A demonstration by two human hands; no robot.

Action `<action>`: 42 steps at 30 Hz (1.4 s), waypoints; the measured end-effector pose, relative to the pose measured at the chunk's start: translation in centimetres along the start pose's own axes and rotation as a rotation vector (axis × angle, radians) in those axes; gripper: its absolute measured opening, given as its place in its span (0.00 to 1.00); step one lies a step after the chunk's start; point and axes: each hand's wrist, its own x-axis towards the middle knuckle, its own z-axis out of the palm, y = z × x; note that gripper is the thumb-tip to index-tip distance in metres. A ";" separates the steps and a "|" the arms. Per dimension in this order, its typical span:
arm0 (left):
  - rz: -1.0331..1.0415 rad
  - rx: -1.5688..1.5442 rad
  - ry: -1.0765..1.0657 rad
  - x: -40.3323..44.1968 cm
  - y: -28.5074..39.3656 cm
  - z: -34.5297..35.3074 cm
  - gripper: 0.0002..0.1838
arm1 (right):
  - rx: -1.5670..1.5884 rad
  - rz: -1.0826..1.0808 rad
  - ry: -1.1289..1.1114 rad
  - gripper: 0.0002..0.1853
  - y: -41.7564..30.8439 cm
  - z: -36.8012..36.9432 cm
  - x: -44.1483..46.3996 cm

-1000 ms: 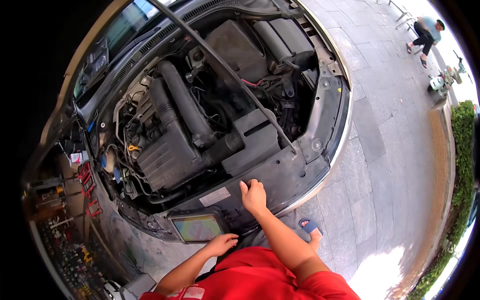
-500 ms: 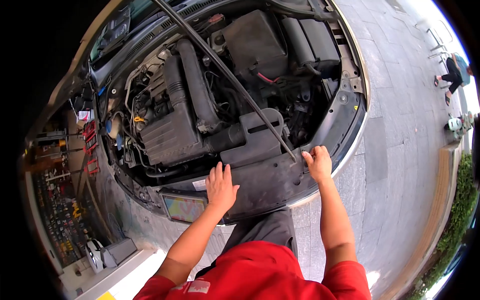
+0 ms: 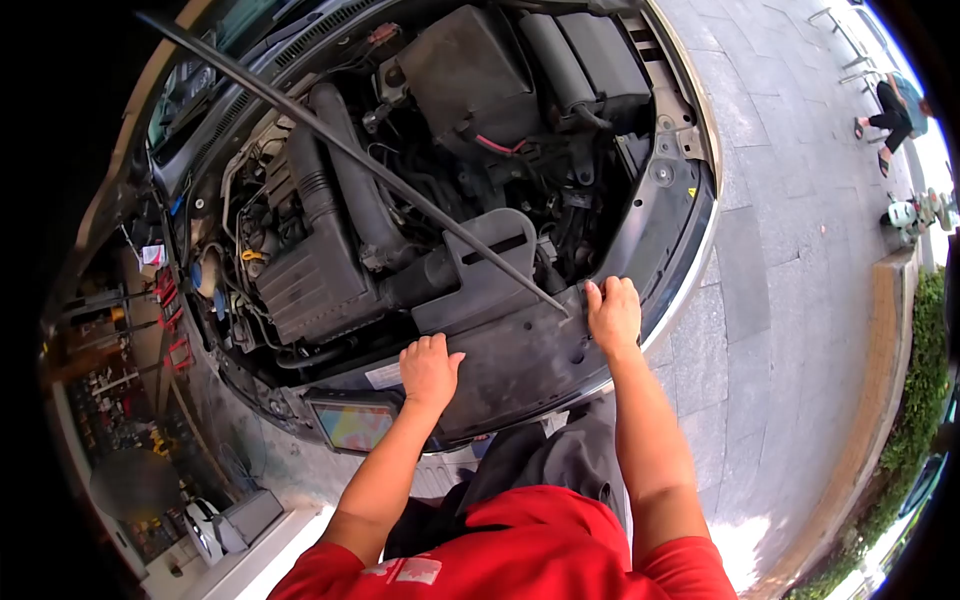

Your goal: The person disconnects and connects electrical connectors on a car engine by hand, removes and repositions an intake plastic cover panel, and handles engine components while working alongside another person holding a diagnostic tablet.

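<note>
Across the front of an open engine bay lies a black plastic cover panel [image 3: 505,368]. My left hand [image 3: 430,374] rests on it, fingers bent over its rear edge and thumb pointing right. Farther right, my right hand [image 3: 614,316] grips the same edge, fingers curled over and thumb on the near side. Between the hands, the lower end of a hood prop rod [image 3: 395,182] meets the panel. A black air intake duct [image 3: 490,265] sits just behind the panel. The undersides of my fingers are hidden.
A ribbed engine cover [image 3: 312,292] and black boxes [image 3: 470,75] fill the bay. A tablet with a lit screen [image 3: 352,425] leans at the bumper, left of my left hand. Tools [image 3: 125,400] crowd the left. A person [image 3: 890,112] sits far right beyond the paving.
My left hand's spread fingers have curled over the panel edge. My right hand has closed further over the edge. The view has shifted, moving the car left and slightly up in the picture.
</note>
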 end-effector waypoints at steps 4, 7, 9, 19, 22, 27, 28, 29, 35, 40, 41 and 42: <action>-0.012 0.037 0.067 0.8 0.3 1.1 0.18 | 0.016 -0.039 -0.009 0.16 0.0 -0.5 0.1; -0.148 0.034 0.022 2.4 0.8 1.3 0.18 | -0.015 -0.041 -0.127 0.16 -0.2 -1.6 0.8; -0.185 0.069 -0.009 3.0 0.8 1.6 0.17 | 0.006 -0.044 -0.315 0.16 0.1 -3.3 2.2; -0.540 0.065 -0.124 4.7 2.6 0.6 0.21 | 0.276 -0.544 -0.200 0.11 2.7 -9.5 20.5; -0.546 0.039 -0.190 4.7 2.0 0.7 0.22 | 0.314 -0.684 -0.226 0.11 2.6 -7.9 23.2; -0.667 -0.039 -0.229 5.1 2.6 0.5 0.21 | 0.301 -0.721 -0.261 0.12 3.1 -6.0 24.4; -0.677 -0.037 -0.237 5.1 2.5 0.5 0.21 | 0.322 -0.652 -0.285 0.12 2.8 -6.2 24.5; -0.660 -0.058 -0.240 5.1 2.3 0.5 0.21 | 0.341 -0.581 -0.307 0.12 2.7 -6.4 24.6; -0.652 -0.091 -0.266 5.3 2.0 0.6 0.21 | 0.420 -0.592 -0.420 0.16 2.2 -5.6 25.4; -0.685 -0.070 -0.234 5.4 2.5 0.6 0.21 | 0.144 -0.717 -0.481 0.22 1.7 -4.9 25.4; -0.683 -0.059 -0.233 5.4 2.5 0.7 0.22 | 0.123 -0.717 -0.477 0.23 1.6 -4.8 25.5; -0.682 -0.049 -0.230 5.4 2.5 0.7 0.22 | 0.101 -0.712 -0.499 0.24 1.7 -4.8 25.4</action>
